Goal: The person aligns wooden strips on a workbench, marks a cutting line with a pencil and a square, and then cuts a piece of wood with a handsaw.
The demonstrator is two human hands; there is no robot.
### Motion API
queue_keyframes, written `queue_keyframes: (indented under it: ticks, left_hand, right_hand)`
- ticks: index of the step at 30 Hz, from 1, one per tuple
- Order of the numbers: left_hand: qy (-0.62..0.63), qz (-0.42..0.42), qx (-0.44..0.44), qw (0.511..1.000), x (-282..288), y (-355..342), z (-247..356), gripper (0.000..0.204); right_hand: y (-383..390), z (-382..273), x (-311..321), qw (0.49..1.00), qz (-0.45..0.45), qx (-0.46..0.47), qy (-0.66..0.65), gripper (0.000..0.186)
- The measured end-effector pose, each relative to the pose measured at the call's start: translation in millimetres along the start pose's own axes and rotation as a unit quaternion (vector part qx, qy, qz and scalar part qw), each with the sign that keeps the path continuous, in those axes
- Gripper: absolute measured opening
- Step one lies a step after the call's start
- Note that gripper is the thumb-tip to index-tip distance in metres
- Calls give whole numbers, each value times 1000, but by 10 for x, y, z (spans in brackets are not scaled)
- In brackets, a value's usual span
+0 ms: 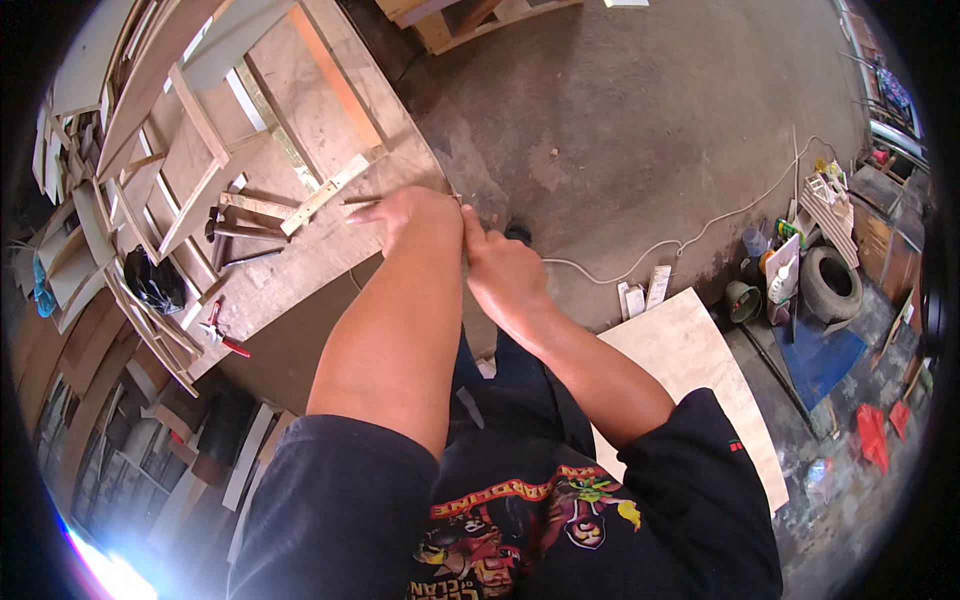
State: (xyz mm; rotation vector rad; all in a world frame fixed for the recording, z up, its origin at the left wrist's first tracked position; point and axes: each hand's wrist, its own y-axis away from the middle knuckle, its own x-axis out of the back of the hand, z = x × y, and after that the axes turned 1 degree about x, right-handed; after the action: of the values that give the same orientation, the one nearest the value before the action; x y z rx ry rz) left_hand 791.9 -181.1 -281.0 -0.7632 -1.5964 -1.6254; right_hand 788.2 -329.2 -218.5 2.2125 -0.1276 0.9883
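My left hand (418, 208) is at the near corner of a plywood worktop (290, 300), bent over so that most of its fingers are hidden. A thin wooden strip (358, 203) pokes out beside its outstretched digit, and the hand appears closed over it. Right beside it, my right hand (497, 262) is curled, with one finger pointing up against the left hand's edge. Whatever sits inside that right grip is hidden. Left of my hands lie a pale wooden batten (325, 195), a hammer (245, 230) and red-handled pliers (222, 335).
A wooden frame (200, 130) of curved panels and slats stands on the worktop. A cream cable (640, 262) crosses the concrete floor. At right are a pale plywood sheet (700, 380), a tyre (832, 283), a bucket (742, 300) and a blue sheet (820, 360).
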Motion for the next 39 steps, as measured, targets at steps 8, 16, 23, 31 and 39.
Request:
queue_keyframes:
  ticks: [8, 16, 23, 31, 39]
  left_hand:
    - [-2, 4, 10, 1000, 42, 48, -14, 90]
    - [2, 7, 15, 1000, 23, 34, 31, 90]
    - [1, 9, 20, 1000, 3, -17, 29, 90]
    - [1, 7, 20, 1000, 61, 154, 62, 90]
    - [2, 9, 19, 1000, 20, 124, 36, 90]
  right_hand:
    - [-79, 10, -25, 999, -6, -23, -35, 70]
    - [-113, 5, 21, 999, 9, -6, -37, 70]
    - [-111, -7, 74, 1000, -10, 12, -17, 62]
    - [-151, 40, -73, 998, 53, 2, -47, 63]
    - [-83, 27, -55, 998, 15, -11, -52, 65]
